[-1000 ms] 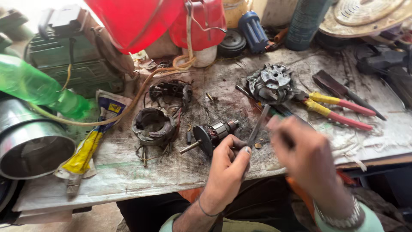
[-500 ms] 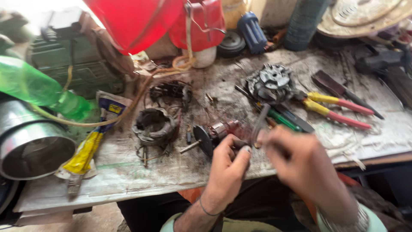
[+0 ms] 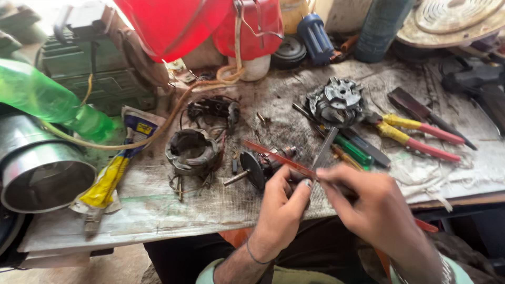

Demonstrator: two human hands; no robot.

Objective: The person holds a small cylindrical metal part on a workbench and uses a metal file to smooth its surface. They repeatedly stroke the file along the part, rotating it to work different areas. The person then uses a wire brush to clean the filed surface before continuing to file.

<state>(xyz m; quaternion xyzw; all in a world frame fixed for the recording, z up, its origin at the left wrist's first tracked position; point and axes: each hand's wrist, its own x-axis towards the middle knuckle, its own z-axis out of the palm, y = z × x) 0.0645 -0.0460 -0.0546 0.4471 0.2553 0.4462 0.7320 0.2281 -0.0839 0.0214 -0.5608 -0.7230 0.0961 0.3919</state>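
Two hands work here. My left hand (image 3: 281,208) pinches the motor rotor (image 3: 263,167) at the table's (image 3: 158,210) near edge; my right hand (image 3: 373,208) pinches a thin strip (image 3: 276,156) against it. Next needs gentle scraping.

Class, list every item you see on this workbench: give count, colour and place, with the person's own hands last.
Armature: one, dark, bench centre, by the left hand.
Red strip: one, lying across the armature toward the hands.
Thin metal blade: one, grey, above the right hand.
Stator winding: one, brown-grey, left of the armature.
Fan housing: one, grey, upper centre.
Pliers: one, yellow-red handles, right.
Screwdriver: one, green handle, centre right.
Bottle: one, green, left.
Metal can: one, silver, far left.
Left hand: one, at the bench's near edge.
Right hand: one, beside it.
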